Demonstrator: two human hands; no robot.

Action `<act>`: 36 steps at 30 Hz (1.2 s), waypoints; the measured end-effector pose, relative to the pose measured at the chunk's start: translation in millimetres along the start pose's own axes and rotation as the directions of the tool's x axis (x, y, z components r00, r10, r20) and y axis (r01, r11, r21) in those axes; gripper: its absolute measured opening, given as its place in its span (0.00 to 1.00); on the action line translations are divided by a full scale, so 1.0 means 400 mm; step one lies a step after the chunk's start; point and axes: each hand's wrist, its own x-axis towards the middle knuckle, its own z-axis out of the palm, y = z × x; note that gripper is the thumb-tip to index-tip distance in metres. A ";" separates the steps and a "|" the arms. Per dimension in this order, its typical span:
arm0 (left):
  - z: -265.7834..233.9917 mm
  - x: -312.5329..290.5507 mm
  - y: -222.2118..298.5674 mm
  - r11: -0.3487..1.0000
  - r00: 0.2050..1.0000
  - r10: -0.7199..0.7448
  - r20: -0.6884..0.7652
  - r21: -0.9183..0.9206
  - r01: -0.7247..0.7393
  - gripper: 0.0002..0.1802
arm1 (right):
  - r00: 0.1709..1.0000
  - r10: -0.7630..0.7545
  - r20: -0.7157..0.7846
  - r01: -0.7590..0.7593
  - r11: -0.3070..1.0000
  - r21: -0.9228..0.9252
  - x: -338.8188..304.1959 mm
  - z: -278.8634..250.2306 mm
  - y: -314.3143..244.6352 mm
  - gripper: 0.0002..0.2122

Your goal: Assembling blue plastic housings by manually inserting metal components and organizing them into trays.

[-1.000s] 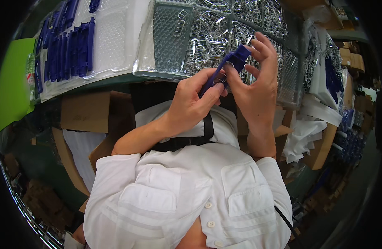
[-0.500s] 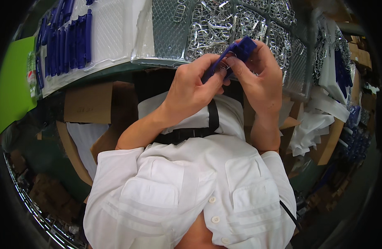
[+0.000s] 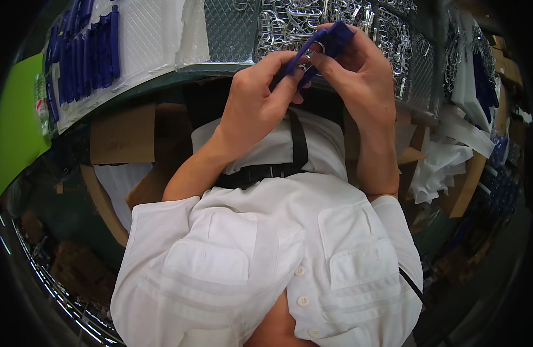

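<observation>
Both my hands hold a blue plastic piece [image 3: 338, 38] with a long narrow part, in front of the trays at the table's near edge. My left hand [image 3: 258, 95] pinches its lower left end between thumb and fingers. My right hand [image 3: 362, 75] grips the upper right end, its thumb on the inner side. Between the thumbs a small shiny metal part [image 3: 304, 60] shows at the blue piece. Its exact shape is partly hidden by the fingers. Just beyond lie many silver metal clips [image 3: 289, 26] in a clear compartmented tray.
Several blue plastic strips [image 3: 90, 58] lie on a white textured sheet [image 3: 142, 40] at the far left, near a bright green panel [image 3: 15, 121]. Open cardboard boxes [image 3: 122, 136] stand below the table. White crumpled sheets [image 3: 443, 170] fill a box on the right.
The whole view has shifted a little. My hands and the blue piece sit higher and slightly further left in the picture, with much the same grip.
</observation>
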 end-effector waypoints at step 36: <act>-0.052 0.015 0.099 0.973 0.952 0.229 0.205 -0.027 -0.228 0.26 | 0.931 -0.363 0.041 0.330 0.884 0.332 0.061 -0.008 -0.023 0.14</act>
